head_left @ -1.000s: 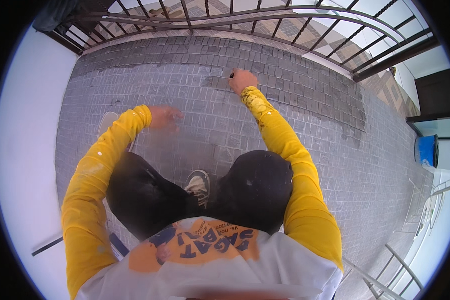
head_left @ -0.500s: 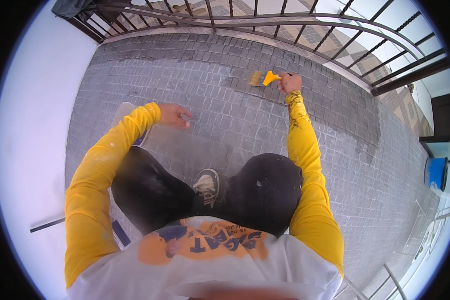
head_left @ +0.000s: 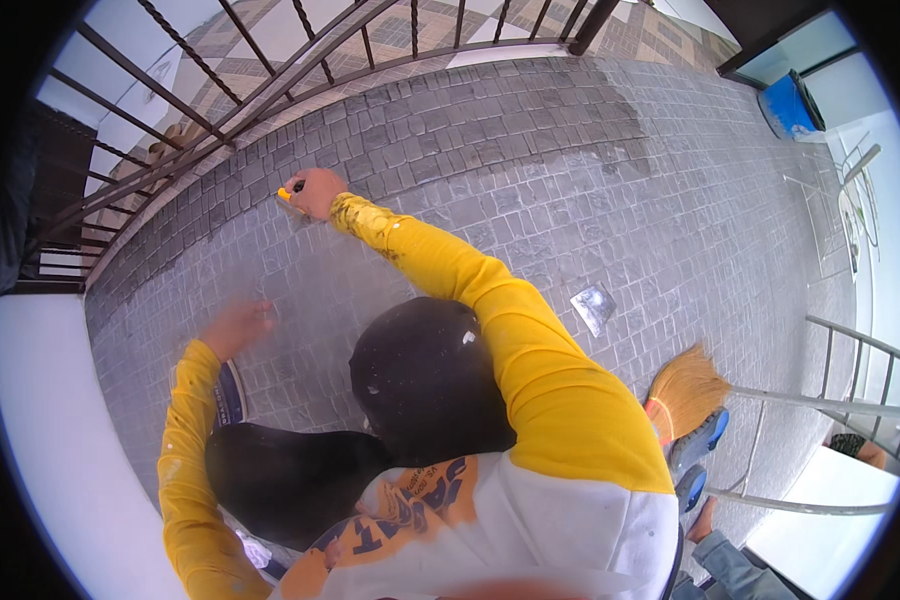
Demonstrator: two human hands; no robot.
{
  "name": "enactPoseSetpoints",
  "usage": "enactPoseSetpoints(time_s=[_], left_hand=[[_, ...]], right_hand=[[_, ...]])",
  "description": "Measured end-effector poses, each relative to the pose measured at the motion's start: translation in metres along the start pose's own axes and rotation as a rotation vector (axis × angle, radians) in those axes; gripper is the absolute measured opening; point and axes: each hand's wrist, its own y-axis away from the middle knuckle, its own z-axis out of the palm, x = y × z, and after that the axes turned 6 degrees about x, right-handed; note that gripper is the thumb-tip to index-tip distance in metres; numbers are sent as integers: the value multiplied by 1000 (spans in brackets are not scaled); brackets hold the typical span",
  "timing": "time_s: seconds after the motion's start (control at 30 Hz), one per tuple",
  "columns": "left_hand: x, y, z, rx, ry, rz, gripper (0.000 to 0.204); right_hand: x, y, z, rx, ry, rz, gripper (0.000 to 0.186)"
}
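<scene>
Our right hand [head_left: 317, 192] is stretched far forward and closed around a small tool with a yellow and black handle [head_left: 288, 190], of which only the end pokes out past our knuckles; we cannot see its working end. That tool is pressed low against the grey stone-patterned paving [head_left: 530, 190], close to the black metal railing [head_left: 270, 70] that curves along the far edge of the floor. Our left hand [head_left: 236, 327] is nearer to our body, blurred in the view, resting flat or nearly flat on the same paving with nothing in it; we cannot tell exactly how the fingers are spread. Both arms wear bright yellow sleeves [head_left: 530, 370] flecked with pale spots, and our dark-trousered knees [head_left: 420, 380] sit bent between them.

A band of the paving beside the railing looks darker than the paler stretch around our hands. To our right, well apart from both hands, a small shiny silver scrap [head_left: 594, 305] lies on the stones. Further right a broom with orange bristles [head_left: 685, 390] rests near a pale metal handrail [head_left: 830, 400], and a blue sandal [head_left: 705, 435] shows just below it beside another person's foot [head_left: 702, 520]. A blue bucket [head_left: 788, 105] stands in the far right corner.
</scene>
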Motion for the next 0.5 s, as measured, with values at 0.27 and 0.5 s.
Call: enactPoseSetpoints(time_s=[0.27, 0.5], left_hand=[[-8, 23, -1, -23, 195, -152, 71], [-33, 13, 1, -49, 132, -203, 70]], right_hand=[[142, 19, -236, 196, -448, 611, 24], [215, 73, -450, 593, 30, 668, 24]])
